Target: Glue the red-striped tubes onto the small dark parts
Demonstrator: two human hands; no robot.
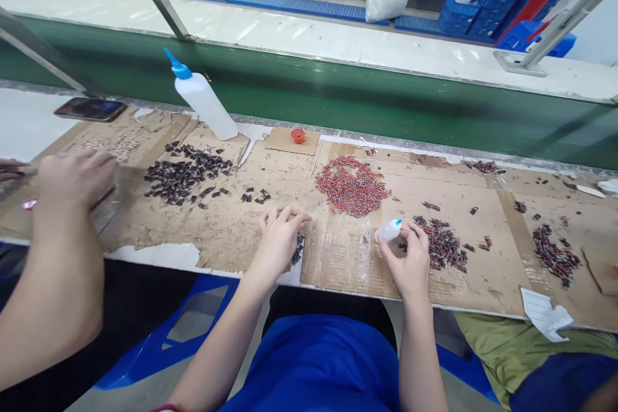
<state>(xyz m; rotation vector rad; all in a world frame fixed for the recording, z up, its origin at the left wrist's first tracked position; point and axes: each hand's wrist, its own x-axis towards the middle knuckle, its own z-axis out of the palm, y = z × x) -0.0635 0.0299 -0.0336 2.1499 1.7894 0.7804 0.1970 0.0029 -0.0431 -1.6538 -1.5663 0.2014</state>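
Note:
My right hand [409, 256] is closed around a small white squeeze bottle [387, 230] with a blue tip, held tilted just above the cardboard. My left hand [279, 237] rests low over the cardboard near its front edge, fingers bent and drawn together; whatever they pinch is hidden. Beside that wrist lies a small cluster of black parts [298, 250]. Between and beyond my hands spreads a round pile of red and black small parts [351, 185]. A darker pile of similar parts [441, 243] sits right of my right hand.
A large white bottle with blue nozzle [207, 103] stands behind a black parts pile [183, 174]. A red cap [298, 136] sits on a cardboard piece. At left are a phone [91, 109] and another person's hand [77, 177]. A green belt [309, 87] runs behind the table.

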